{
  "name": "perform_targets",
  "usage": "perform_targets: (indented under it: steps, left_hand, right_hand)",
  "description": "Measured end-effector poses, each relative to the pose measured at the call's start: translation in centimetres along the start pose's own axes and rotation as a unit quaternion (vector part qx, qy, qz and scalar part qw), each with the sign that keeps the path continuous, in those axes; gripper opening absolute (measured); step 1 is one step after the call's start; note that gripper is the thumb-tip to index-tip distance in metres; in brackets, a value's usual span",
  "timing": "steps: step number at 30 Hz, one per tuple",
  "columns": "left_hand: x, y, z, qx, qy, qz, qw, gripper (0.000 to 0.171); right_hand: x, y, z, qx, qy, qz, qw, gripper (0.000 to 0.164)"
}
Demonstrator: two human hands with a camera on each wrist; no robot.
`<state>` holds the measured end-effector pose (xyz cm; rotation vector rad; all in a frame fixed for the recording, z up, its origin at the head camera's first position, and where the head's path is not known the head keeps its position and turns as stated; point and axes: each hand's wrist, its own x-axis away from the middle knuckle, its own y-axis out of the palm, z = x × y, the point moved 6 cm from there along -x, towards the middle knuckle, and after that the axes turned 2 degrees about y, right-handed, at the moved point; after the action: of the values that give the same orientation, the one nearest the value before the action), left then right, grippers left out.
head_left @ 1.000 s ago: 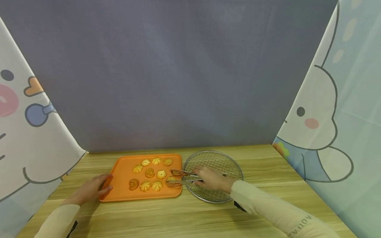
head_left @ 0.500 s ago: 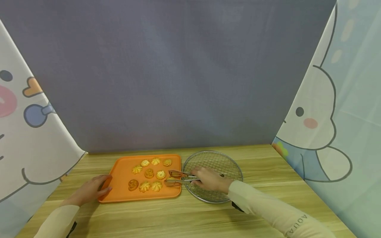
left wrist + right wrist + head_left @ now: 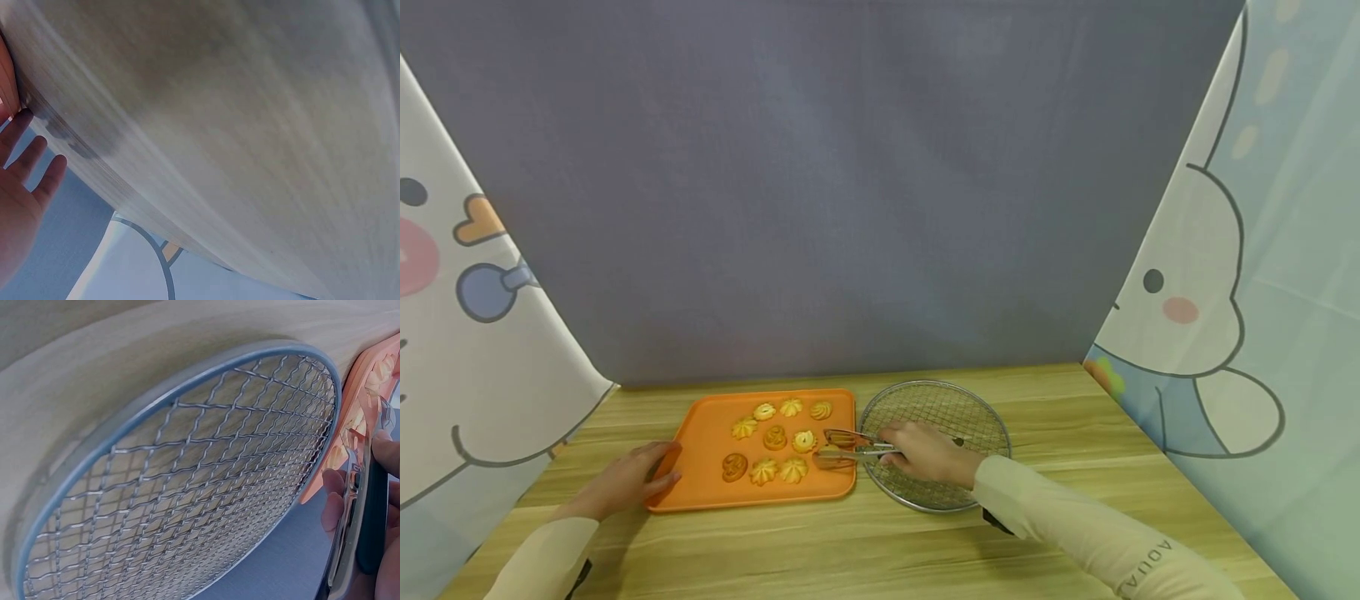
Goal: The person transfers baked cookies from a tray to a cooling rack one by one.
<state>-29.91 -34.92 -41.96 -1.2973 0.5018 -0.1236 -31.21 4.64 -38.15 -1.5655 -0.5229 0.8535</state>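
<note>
In the head view my right hand (image 3: 925, 452) grips a pair of metal tongs (image 3: 868, 453). Their two ends reach left over the right side of an orange tray (image 3: 700, 467), at a cookie (image 3: 831, 451) that they partly cover. Whether the tongs' ends touch that cookie, I cannot tell. Several other golden cookies (image 3: 793, 470) lie on the tray, in plain and swirled shapes. At the tray's left edge rests my left hand (image 3: 621, 483), with relaxed fingers (image 3: 28, 156) spread in the left wrist view. In the right wrist view, thumb and fingers close around the tongs' handles.
A round wire mesh rack (image 3: 955, 408) with a metal rim lies right of the tray, under my right hand and forearm. Both sit on a wood-grain table (image 3: 760, 550). A grey cloth (image 3: 850, 208) hangs behind, with cartoon-printed panels (image 3: 1195, 283) at both sides.
The tongs and my right hand have shifted slightly left, and the gap between the tongs' ends looks a little narrower. My left hand stays at the tray's edge.
</note>
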Motion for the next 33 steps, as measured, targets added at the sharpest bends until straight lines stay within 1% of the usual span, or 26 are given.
perform_targets:
  steps: [11,16,21,28,33]
  left_hand:
    - [0.0,-0.1,0.2,-0.001,-0.002,-0.005,1.0,0.045]
    - [0.0,-0.2,0.3,0.0,-0.003,-0.007,1.0,0.046]
    - [0.1,-0.2,0.3,0.001,-0.007,-0.01,0.9999,0.046]
    - [0.0,-0.1,0.1,0.0,-0.008,-0.009,0.9999,0.046]
    - [0.0,-0.1,0.1,0.002,-0.005,-0.008,1.0,0.046]
  right_hand:
    - [0.1,-0.2,0.1,-0.006,0.0,0.007,1.0,0.03]
    - [0.1,-0.5,0.2,-0.016,0.008,0.007,1.0,0.029]
    - [0.1,-0.8,0.4,-0.027,0.006,0.011,1.0,0.031]
    - [0.3,-1.3,1.1,-0.021,0.018,0.014,1.0,0.033]
    - [0.5,-1.5,1.8,-0.028,0.023,0.02,0.999,0.031]
